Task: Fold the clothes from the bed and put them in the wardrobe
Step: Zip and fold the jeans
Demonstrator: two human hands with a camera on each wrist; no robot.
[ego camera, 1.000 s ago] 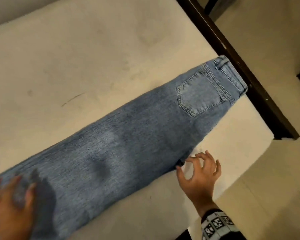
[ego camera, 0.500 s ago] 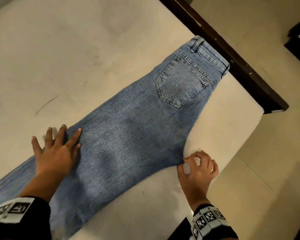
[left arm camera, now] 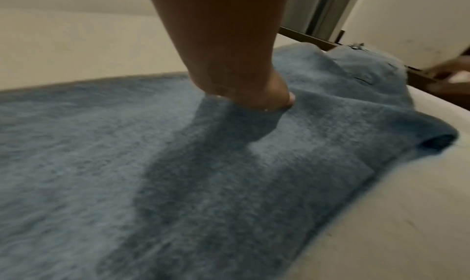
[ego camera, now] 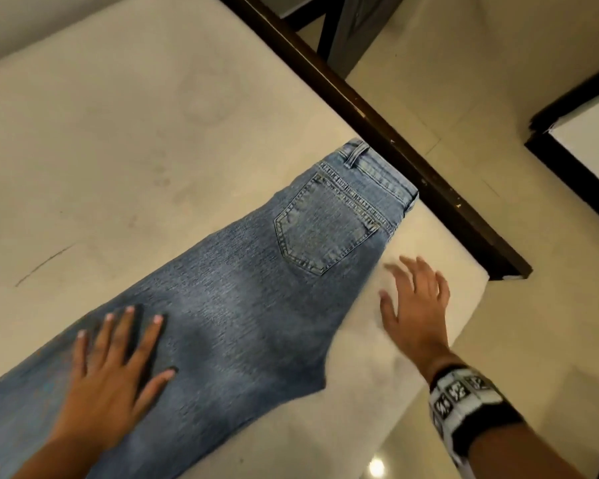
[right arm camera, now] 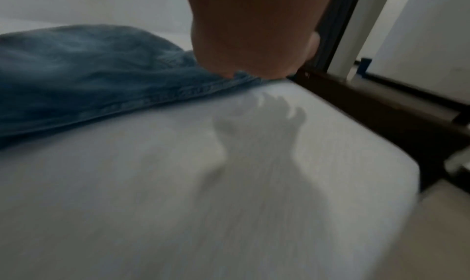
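Note:
A pair of blue jeans (ego camera: 242,299) lies folded lengthwise on the cream mattress (ego camera: 118,140), back pocket up, waistband by the dark bed frame. My left hand (ego camera: 115,368) presses flat on the leg part with fingers spread; the left wrist view shows the left hand (left arm camera: 241,77) resting on the jeans (left arm camera: 127,163). My right hand (ego camera: 415,305) hovers with spread fingers over bare mattress just right of the seat of the jeans, holding nothing. In the right wrist view the right hand (right arm camera: 254,43) casts a shadow on the mattress (right arm camera: 178,204) beside the jeans (right arm camera: 76,79).
A dark wooden bed frame (ego camera: 395,150) runs along the mattress's far right edge and ends at a corner. Pale tiled floor (ego camera: 550,340) lies beyond. Another dark-framed white surface (ego camera: 588,133) stands at the right edge. The mattress corner is near my right hand.
My right hand let go of the crotch edge of the jeans, opened and moved up toward the waistband. My left hand slid along the leg and still lies flat on the denim.

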